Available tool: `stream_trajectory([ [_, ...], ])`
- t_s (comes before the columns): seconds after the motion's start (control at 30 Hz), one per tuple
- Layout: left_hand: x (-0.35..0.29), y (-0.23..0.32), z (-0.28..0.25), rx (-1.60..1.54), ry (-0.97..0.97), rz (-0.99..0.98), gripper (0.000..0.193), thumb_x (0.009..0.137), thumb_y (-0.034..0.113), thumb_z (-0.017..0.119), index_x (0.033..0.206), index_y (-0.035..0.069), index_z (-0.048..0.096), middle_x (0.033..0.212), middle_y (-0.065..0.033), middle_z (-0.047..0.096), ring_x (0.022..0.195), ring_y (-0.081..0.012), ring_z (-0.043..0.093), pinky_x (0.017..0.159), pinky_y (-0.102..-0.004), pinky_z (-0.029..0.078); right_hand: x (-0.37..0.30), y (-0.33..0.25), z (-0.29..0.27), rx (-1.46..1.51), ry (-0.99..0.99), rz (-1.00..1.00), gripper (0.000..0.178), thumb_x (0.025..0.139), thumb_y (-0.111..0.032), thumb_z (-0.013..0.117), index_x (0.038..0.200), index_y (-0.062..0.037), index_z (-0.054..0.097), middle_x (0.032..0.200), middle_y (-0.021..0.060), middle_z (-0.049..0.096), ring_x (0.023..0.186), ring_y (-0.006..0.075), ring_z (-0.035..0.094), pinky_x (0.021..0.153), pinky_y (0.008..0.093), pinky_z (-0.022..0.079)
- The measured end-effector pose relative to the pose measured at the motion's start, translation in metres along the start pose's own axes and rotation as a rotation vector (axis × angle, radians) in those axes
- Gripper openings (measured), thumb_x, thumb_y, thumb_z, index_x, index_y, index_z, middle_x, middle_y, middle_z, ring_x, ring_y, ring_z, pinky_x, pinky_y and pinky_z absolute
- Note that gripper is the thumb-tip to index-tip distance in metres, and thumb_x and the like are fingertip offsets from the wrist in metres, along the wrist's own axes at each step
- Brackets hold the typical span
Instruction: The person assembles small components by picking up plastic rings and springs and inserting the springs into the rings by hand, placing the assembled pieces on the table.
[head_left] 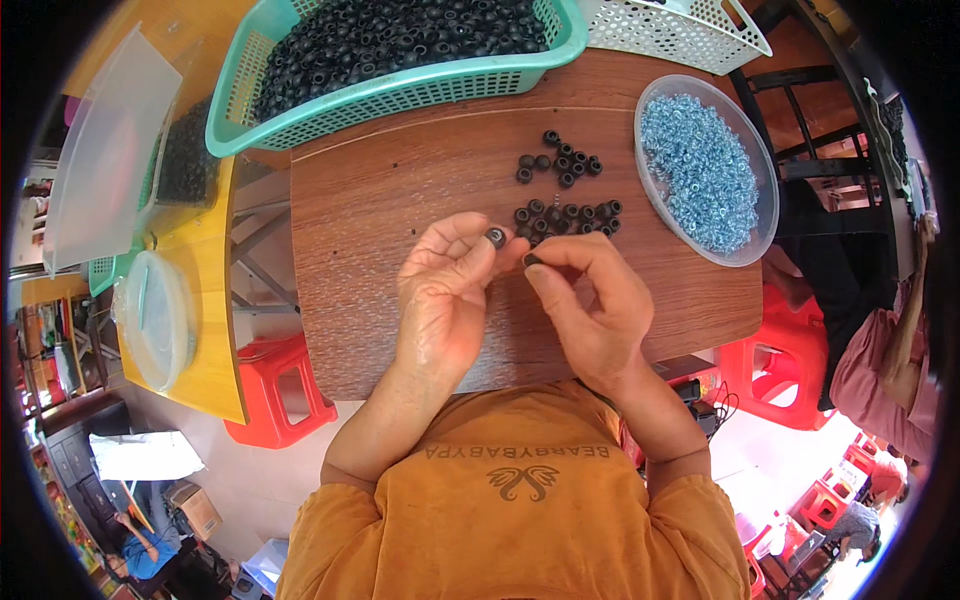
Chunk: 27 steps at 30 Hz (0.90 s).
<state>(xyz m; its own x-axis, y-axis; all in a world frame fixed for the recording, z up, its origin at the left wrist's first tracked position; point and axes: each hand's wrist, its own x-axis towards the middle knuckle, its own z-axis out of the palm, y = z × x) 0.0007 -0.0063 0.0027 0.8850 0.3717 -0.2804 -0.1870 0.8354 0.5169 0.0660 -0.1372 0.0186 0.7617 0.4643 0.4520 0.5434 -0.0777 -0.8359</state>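
Observation:
My left hand [440,285] pinches a small round black cap [496,237] between thumb and forefinger, its open end showing a paler inside. Close beside it, my right hand [598,300] grips another small black piece [531,260] between thumb and fingertips, partly covered by them. Both hands are above the brown wooden table [350,230], with the two pieces a little apart. Just beyond the fingertips lies a loose group of black caps [570,212], and farther back a smaller group [565,165].
A green plastic basket [400,88] full of black caps stands at the far side. A round clear tub [770,190] of small bluish see-through pieces is at the right, near a white perforated basket [680,35]. Red stools [275,390] flank the table; a yellow table [205,320] adjoins at left.

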Motion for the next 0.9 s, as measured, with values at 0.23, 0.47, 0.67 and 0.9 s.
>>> stream_trajectory([
  [0.23, -0.008, -0.001, 0.009, 0.205, -0.003, 0.151, 0.021, 0.079, -0.01, 0.064, 0.098, -0.003, 0.059, 0.094, -0.0125, 0.066, 0.085, -0.0184, 0.064, 0.081, -0.029, 0.053, 0.013, -0.005, -0.01, 0.173, -0.068, 0.196, 0.017, 0.074, 0.005, 0.069, 0.088, -0.0008, 0.062, 0.077, 0.0076, 0.059, 0.07, 0.0183, 0.056, 0.061, 0.0268, 0.045],
  [0.47, -0.014, -0.003, 0.012, 0.281, -0.009, 0.228, 0.023, 0.077, -0.012, 0.065, 0.098, -0.005, 0.06, 0.092, -0.0102, 0.065, 0.081, -0.013, 0.063, 0.077, -0.0268, 0.055, 0.011, 0.0, -0.012, 0.178, -0.155, 0.125, 0.015, 0.078, 0.009, 0.065, 0.092, 0.0035, 0.064, 0.089, 0.0065, 0.06, 0.078, 0.0106, 0.055, 0.067, 0.0214, 0.043],
  [0.67, -0.017, -0.004, 0.014, 0.318, -0.007, 0.206, 0.021, 0.078, -0.011, 0.065, 0.097, -0.004, 0.06, 0.091, -0.0099, 0.064, 0.08, -0.0127, 0.063, 0.076, -0.0272, 0.056, 0.007, 0.0, -0.009, 0.222, -0.094, 0.118, 0.014, 0.078, 0.009, 0.065, 0.091, 0.0041, 0.065, 0.089, 0.0068, 0.06, 0.078, 0.0124, 0.055, 0.067, 0.0226, 0.044],
  [0.9, -0.023, -0.006, 0.017, 0.412, 0.016, 0.255, 0.021, 0.079, -0.01, 0.065, 0.098, -0.003, 0.06, 0.089, -0.0073, 0.064, 0.077, -0.0092, 0.061, 0.069, -0.0196, 0.052, 0.008, -0.006, -0.013, 0.202, -0.104, 0.189, 0.012, 0.078, 0.008, 0.064, 0.089, 0.0037, 0.065, 0.087, 0.0062, 0.061, 0.077, 0.0114, 0.055, 0.065, 0.0216, 0.044],
])
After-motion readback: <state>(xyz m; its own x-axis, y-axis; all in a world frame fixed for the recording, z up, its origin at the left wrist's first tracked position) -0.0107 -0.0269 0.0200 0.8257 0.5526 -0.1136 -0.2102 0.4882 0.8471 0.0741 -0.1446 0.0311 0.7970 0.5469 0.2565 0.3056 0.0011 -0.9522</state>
